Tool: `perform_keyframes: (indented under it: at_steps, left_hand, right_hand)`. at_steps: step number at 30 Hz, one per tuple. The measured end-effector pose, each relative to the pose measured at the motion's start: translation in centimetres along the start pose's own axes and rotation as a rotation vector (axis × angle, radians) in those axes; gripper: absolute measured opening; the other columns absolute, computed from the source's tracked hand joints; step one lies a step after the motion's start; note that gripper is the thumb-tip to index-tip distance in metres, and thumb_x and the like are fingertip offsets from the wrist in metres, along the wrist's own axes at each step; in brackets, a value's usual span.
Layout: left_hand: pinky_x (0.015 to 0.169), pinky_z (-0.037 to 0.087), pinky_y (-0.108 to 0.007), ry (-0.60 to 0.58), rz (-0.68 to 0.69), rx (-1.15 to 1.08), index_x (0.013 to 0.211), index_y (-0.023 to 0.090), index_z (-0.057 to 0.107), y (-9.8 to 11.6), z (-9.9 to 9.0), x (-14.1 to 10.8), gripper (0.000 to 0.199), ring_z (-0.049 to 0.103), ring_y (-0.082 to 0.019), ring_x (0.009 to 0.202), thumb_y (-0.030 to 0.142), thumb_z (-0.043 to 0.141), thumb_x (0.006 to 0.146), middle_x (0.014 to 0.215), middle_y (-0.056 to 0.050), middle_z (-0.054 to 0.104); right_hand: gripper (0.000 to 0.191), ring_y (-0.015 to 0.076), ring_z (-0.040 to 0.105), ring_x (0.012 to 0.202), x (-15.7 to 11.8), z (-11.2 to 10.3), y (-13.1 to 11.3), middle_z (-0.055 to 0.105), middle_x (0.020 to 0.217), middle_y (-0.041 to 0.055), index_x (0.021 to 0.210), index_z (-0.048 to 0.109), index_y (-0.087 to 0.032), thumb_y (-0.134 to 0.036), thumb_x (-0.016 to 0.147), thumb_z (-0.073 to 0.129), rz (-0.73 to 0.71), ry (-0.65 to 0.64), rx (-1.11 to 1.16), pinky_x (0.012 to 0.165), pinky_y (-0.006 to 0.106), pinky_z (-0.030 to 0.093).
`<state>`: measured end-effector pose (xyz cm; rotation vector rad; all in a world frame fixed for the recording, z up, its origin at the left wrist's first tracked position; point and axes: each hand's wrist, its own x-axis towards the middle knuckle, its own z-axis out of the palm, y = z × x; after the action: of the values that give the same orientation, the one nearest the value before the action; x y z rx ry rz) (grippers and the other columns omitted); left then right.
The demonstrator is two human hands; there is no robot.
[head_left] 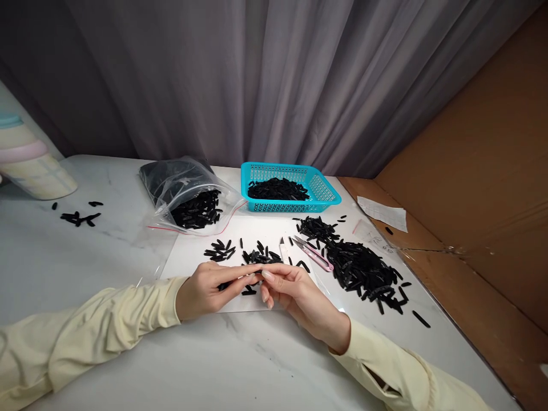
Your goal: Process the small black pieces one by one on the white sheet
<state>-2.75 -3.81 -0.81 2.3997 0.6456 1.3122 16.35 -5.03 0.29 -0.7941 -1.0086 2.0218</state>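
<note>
My left hand (212, 285) and my right hand (295, 291) meet over a white sheet (171, 269). Between their fingertips they pinch a small, dark, elongated piece (259, 272), mostly hidden by the fingers. Just beyond the hands lies a loose cluster of black elongated pieces (262, 255), with a smaller group (220, 250) to its left. Pink-handled thread snips (314, 254) lie to the right of the cluster, beside a white-handled blade (283, 248). A large heap of the black pieces (363, 271) spreads farther right, with a smaller heap (317, 229) behind it.
At the back stand a turquoise basket (295, 208) of black pieces and an open zip bag (165, 208) of them. A tumbler (38, 168) and a few pieces (79, 218) are at left. Cardboard (479, 171) borders the right side; a paper slip (382, 213) lies there.
</note>
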Motion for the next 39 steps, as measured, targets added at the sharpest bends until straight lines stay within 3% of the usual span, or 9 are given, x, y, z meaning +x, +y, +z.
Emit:
perform_keyframes:
  at_steps: [10, 15, 19, 21, 23, 27, 33, 36, 39]
  left_hand:
    - [0.049, 0.047, -0.014, -0.05, -0.139, -0.045, 0.12, 0.016, 0.058, -0.1, 0.0, -0.4, 0.035, 0.057, -0.007, 0.047, 0.011, 0.052, 0.085, 0.079, -0.003, 0.074]
    - [0.037, 0.03, -0.017, -0.084, -0.564, -0.288, 0.113, 0.009, 0.059, 0.0, -0.1, 0.4, 0.034, 0.033, -0.006, 0.034, 0.026, 0.04, 0.09, 0.04, 0.008, 0.042]
    - [0.03, 0.014, -0.017, -0.137, -0.97, -0.729, 0.114, 0.01, 0.056, -1.0, -0.6, 1.9, 0.043, 0.019, -0.006, 0.029, 0.04, 0.035, 0.09, 0.04, 0.009, 0.033]
    - [0.03, 0.009, -0.017, -0.172, -1.076, -0.932, 0.103, 0.009, 0.06, -1.7, -1.0, 2.4, 0.048, 0.016, -0.005, 0.028, 0.045, 0.031, 0.091, 0.039, 0.008, 0.033]
    - [0.03, 0.007, -0.017, -0.164, -1.13, -1.116, 0.095, 0.007, 0.062, -2.5, -1.3, 2.7, 0.052, 0.014, -0.004, 0.027, 0.046, 0.028, 0.091, 0.038, 0.007, 0.032]
    - [0.03, 0.006, -0.017, -0.062, -1.166, -1.304, 0.093, 0.008, 0.062, -3.6, -1.5, 2.7, 0.054, 0.011, -0.005, 0.029, 0.045, 0.024, 0.091, 0.042, 0.007, 0.031]
    - [0.032, 0.017, -0.017, 0.051, -1.058, -1.123, 0.076, 0.012, 0.058, -3.4, -1.4, 2.8, 0.038, 0.022, -0.005, 0.035, 0.041, 0.035, 0.086, 0.052, 0.005, 0.035]
    - [0.046, 0.038, -0.019, 0.122, -0.955, -1.032, 0.074, 0.014, 0.057, -2.9, -0.9, 3.0, 0.03, 0.043, -0.009, 0.051, 0.032, 0.036, 0.086, 0.062, 0.001, 0.044]
    - [0.076, 0.046, -0.026, 0.114, -0.865, -0.958, 0.088, 0.015, 0.061, -2.6, -0.4, 2.9, 0.026, 0.055, -0.014, 0.081, 0.026, 0.038, 0.087, 0.081, -0.004, 0.057]
  right_hand:
    - [0.017, 0.006, 0.049, 0.052, 0.0, -0.1, 0.3, 0.061, 0.062, 0.0002, 0.089, 0.072, -0.014, -0.026, 0.077, 0.068, -0.003, 0.03, 0.013, 0.054, 0.02, 0.038]
    - [0.02, 0.0075, 0.051, 0.056, 0.0, -0.5, -1.4, 0.068, 0.081, 0.006, 0.09, 0.071, -0.015, -0.027, 0.074, 0.069, -0.131, 0.158, -0.121, 0.053, 0.021, 0.041]
    - [0.024, 0.0126, 0.058, 0.064, 2.4, -2.7, -7.0, 0.068, 0.091, 0.0099, 0.094, 0.067, -0.014, -0.032, 0.081, 0.059, -0.396, 0.324, -0.629, 0.055, 0.026, 0.047]
    - [0.027, 0.0163, 0.062, 0.068, 4.6, -3.7, -10.2, 0.069, 0.089, 0.0111, 0.096, 0.064, -0.012, -0.029, 0.087, 0.045, -0.545, 0.408, -1.172, 0.056, 0.029, 0.05]
    - [0.023, 0.0213, 0.063, 0.075, 6.8, -4.0, -12.7, 0.069, 0.086, 0.0122, 0.094, 0.064, -0.011, -0.021, 0.085, 0.045, -0.606, 0.439, -1.353, 0.066, 0.036, 0.05]
    - [0.019, 0.0288, 0.054, 0.102, 8.9, -1.3, -12.8, 0.065, 0.103, 0.0158, 0.091, 0.064, -0.013, -0.011, 0.081, 0.049, -0.732, 0.361, -1.582, 0.091, 0.046, 0.039]
    - [0.023, 0.0292, 0.054, 0.098, 6.7, 3.9, -7.0, 0.064, 0.101, 0.0164, 0.097, 0.06, -0.011, -0.012, 0.089, 0.039, -0.795, -0.138, -1.986, 0.081, 0.045, 0.043]
    - [0.028, 0.0264, 0.054, 0.103, 5.1, 3.1, -5.7, 0.061, 0.112, 0.0166, 0.113, 0.052, -0.011, -0.011, 0.091, 0.035, -0.689, -0.1, -1.845, 0.086, 0.043, 0.046]
    - [0.04, 0.0222, 0.051, 0.117, 2.7, 0.7, -4.6, 0.049, 0.132, 0.0158, 0.133, 0.033, -0.015, -0.021, 0.093, 0.035, -0.469, -0.003, -1.624, 0.095, 0.041, 0.046]
